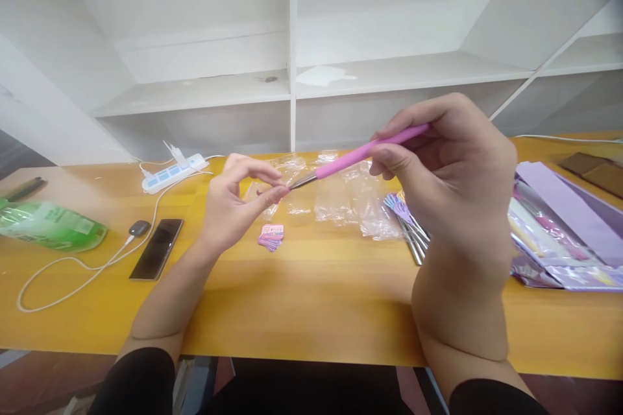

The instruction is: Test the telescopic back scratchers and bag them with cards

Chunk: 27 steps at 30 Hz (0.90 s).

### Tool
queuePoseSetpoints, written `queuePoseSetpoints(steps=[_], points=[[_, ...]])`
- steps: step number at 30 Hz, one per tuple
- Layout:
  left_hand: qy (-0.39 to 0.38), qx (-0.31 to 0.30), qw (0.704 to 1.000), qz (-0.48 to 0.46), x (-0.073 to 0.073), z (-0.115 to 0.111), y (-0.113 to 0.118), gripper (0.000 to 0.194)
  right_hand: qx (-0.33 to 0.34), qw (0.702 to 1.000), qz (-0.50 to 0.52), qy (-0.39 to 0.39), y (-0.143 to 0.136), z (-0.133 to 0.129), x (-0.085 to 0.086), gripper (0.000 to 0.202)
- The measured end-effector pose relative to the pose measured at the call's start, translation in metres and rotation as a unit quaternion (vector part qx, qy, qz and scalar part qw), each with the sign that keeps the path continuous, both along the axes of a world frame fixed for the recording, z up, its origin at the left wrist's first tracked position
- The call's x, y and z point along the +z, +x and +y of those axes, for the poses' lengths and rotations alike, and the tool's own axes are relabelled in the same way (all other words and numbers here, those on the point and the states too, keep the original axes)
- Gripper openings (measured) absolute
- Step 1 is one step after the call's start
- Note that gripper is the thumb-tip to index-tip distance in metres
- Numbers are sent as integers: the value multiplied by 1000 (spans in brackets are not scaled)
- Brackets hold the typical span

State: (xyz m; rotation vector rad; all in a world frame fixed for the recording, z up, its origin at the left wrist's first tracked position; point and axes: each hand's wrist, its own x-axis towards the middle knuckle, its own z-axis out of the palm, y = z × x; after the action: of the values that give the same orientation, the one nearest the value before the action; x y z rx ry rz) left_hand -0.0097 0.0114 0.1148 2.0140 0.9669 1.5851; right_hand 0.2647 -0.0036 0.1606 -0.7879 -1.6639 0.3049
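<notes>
My right hand [455,162] holds a slim pink pen-like tool [363,154] by its back part, thumb and fingers closed round it, above the table. The front of the tool is a tapered metal piece, pointing down to the left. At that narrow end, the thumb and forefinger of my left hand [238,201] are pinched together, hiding the very tip. Below lies a small fanned stack of pink and purple cards [270,237]. Behind the tool are several clear plastic sleeves [335,201]. Beside my right wrist, silver sticks with coloured ends [413,237] lie partly hidden.
A purple package [584,220] with wrapped items lies on the right, near a brown flat object [591,172]. On the left are a phone [156,249], a white power strip [174,173], a looped cable, and a green bottle [51,225]. White shelving [292,45] stands behind the table.
</notes>
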Motion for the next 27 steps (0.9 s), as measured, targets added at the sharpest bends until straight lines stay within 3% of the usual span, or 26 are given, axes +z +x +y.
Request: queuePoseSetpoints(steps=[5, 9, 17, 22, 27], points=[[41, -26, 998, 39, 11, 0, -15, 23, -19, 1000, 15, 4, 0, -5, 1, 5], [52, -53, 995, 69, 17, 1, -26, 21, 15, 998, 54, -9, -1, 2, 0, 6], [36, -72, 996, 27, 14, 1, -22, 20, 68, 992, 90, -61, -8, 19, -4, 14], [25, -42, 999, 14, 9, -3, -11, 22, 56, 995, 18, -84, -13, 13, -8, 16], [33, -39, 999, 8, 4, -3, -3, 23, -30, 993, -110, -11, -21, 5, -13, 19]])
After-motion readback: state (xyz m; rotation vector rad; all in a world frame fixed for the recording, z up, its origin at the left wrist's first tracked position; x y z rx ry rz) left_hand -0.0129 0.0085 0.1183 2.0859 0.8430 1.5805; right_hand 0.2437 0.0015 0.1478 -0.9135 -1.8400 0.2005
